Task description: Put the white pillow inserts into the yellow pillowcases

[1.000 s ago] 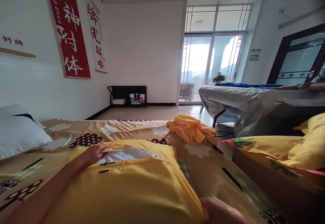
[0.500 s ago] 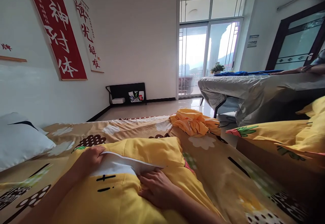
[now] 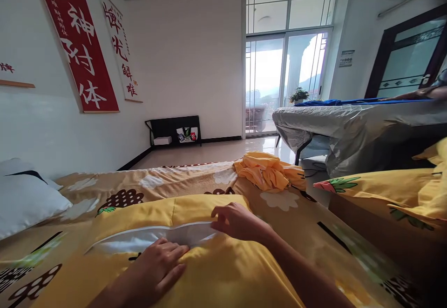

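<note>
A yellow pillowcase (image 3: 209, 280) with a white pillow (image 3: 129, 240) inside lies in front of me, its long opening running across. My left hand (image 3: 157, 266) is palm down at the lower edge of the opening, its bent fingers over the fabric and the thumb apart on the yellow side. At the right part of the opening, my right hand (image 3: 240, 222) has curled fingers at the upper edge; the exact contact of its fingertips is partly hidden. A small printed black mark shows beside my left hand.
A crumpled orange-yellow cloth (image 3: 268, 170) lies at the bed's far edge. White pillows (image 3: 31, 201) are at left, more yellow printed fabric (image 3: 394, 187) at right. Beyond stands a plastic-covered table (image 3: 314, 117) with blue cloth; another person's arm (image 3: 412, 94) reaches over it.
My left hand has moved from the upper left edge down to the lower edge. My right hand has gone up to the upper edge at right. The opening now lies wider across.
</note>
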`<state>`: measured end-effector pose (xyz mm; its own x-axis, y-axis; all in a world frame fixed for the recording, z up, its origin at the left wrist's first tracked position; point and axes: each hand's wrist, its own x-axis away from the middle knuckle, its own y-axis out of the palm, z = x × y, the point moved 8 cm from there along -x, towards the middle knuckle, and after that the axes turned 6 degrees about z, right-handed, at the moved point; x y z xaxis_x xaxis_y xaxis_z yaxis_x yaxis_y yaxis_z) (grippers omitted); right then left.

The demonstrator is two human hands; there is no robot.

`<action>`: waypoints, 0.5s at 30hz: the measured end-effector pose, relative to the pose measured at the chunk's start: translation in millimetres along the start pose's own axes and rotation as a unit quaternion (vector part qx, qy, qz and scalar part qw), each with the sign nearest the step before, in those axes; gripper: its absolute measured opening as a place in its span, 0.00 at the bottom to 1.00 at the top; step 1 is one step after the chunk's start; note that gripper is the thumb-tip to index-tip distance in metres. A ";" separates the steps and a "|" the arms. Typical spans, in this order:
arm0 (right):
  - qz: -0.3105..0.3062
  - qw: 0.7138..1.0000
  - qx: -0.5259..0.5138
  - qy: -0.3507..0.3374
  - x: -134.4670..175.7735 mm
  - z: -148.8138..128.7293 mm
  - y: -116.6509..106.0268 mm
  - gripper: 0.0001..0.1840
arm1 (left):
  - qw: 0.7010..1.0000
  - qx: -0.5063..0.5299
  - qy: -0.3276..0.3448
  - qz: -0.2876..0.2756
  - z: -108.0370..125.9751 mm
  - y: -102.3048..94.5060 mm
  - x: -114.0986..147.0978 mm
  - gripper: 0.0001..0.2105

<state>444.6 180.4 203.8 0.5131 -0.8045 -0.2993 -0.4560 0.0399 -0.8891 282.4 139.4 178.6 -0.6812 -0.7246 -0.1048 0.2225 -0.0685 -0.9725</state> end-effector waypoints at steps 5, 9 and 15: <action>0.008 0.995 0.070 0.072 1.8 29.5 47.5 0.20 | 0.992 -0.118 -0.029 -0.039 10.8 12.8 -14.6 0.23; 0.056 0.986 0.074 0.138 6.5 50.7 59.6 0.22 | 0.971 -0.227 -0.038 -0.064 32.8 21.7 -38.4 0.22; 0.127 0.956 0.150 0.219 19.3 73.0 13.1 0.20 | 0.987 -0.127 0.100 0.008 67.5 20.4 -72.3 0.10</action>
<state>501.7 208.7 161.1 0.0299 -0.9148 -0.4027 -0.2629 0.3815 -0.8862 383.2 144.1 180.4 -0.8084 -0.5729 -0.1352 0.0696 0.1351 -0.9884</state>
